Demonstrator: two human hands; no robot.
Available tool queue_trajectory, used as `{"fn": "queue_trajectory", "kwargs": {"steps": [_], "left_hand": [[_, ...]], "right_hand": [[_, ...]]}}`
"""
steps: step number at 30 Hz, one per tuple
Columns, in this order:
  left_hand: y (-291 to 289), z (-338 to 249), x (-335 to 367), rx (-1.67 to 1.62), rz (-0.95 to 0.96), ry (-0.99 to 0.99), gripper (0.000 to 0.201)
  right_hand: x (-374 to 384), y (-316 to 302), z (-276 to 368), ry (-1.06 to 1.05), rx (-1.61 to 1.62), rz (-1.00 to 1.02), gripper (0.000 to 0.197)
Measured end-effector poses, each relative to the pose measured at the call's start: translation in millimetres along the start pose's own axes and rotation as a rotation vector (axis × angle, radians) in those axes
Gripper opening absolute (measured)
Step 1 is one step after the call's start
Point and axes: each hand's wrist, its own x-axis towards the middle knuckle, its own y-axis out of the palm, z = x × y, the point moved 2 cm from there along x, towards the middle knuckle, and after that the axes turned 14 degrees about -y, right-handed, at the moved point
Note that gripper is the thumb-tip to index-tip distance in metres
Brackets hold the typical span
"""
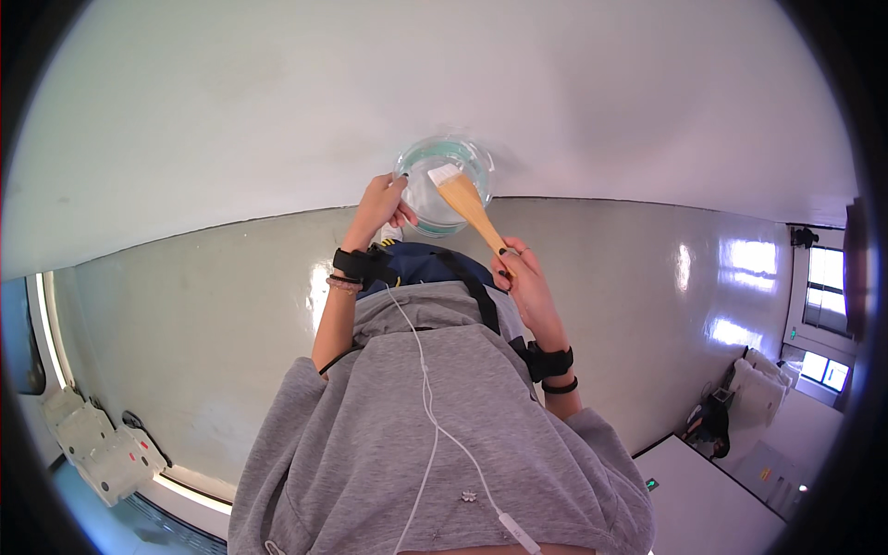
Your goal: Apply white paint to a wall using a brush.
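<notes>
My left hand is closed on the near left rim of a clear round bowl with a teal tint. The bowl is up in front of my waist, and I cannot make out what it holds, if anything. In my right hand is a flat brush with a pale wooden handle and short white bristles. My fingers pinch the handle near its lower end. The brush slants up and left, so its bristles appear over the inside of the bowl; whether they touch it, I cannot tell.
A broad white surface spans the far side, meeting the grey floor along a dark line. White chairs stand at the lower left. To the lower right are a white tabletop and a person in dark clothes. A white cord hangs down my front.
</notes>
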Motion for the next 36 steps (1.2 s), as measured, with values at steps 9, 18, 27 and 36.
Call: {"fn": "queue_trajectory", "kwargs": {"steps": [9, 18, 27, 36], "left_hand": [[-11.7, 4.0, -3.7, 0.003, 0.053, 0.021, 0.038], [-6.9, -2.3, -13.9, 0.008, 0.024, 0.022, 0.041], [-6.0, 10.8, -5.2, -0.055, -0.074, -0.001, 0.034], [3.9, 7.5, -3.8, -0.056, 0.012, 0.016, 0.034]], "right_hand": [[2.1, -3.8, 10.8, -0.075, -0.216, 0.009, 0.019], [1.6, 9.6, 18.5, -0.129, -0.278, 0.022, 0.015], [8.1, 12.2, 13.6, -0.204, -0.172, -0.132, 0.021], [18.9, 21.3, 5.6, -0.223, 0.036, -0.151, 0.022]]}}
